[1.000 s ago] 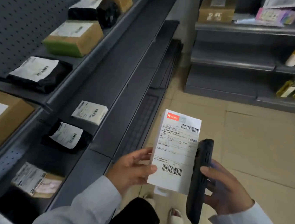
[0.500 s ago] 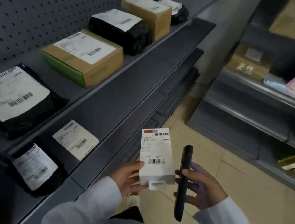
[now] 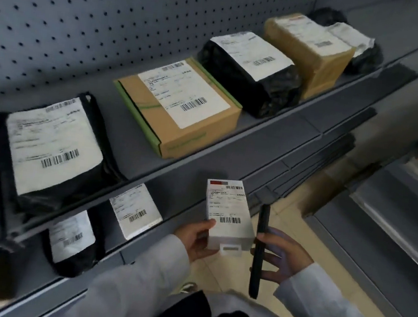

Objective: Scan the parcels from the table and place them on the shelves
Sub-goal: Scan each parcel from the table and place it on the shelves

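Note:
My left hand [image 3: 197, 239] holds a small white parcel [image 3: 229, 214] with a shipping label and barcodes facing up, just in front of the grey shelf's front edge [image 3: 202, 157]. Right beside it, my right hand [image 3: 278, 261] grips a black handheld scanner [image 3: 259, 250], seen edge-on and upright. The upper shelf carries a black bag parcel [image 3: 52, 151], a brown box with green tape [image 3: 179, 108], another black bag parcel [image 3: 251, 74], a tall brown box [image 3: 309, 49] and a further black bag [image 3: 356, 44].
The lower shelf holds a white labelled parcel [image 3: 135, 211] and a black bag parcel [image 3: 70, 241]. A pegboard back panel [image 3: 89, 14] rises behind the upper shelf. Another grey shelving unit [image 3: 391, 218] stands to the right across the tiled floor [image 3: 296, 228].
My view has turned left and up toward the upper shelf, so its parcels look larger and closer. Both hands keep their grips; parcel and scanner sit slightly lower in view.

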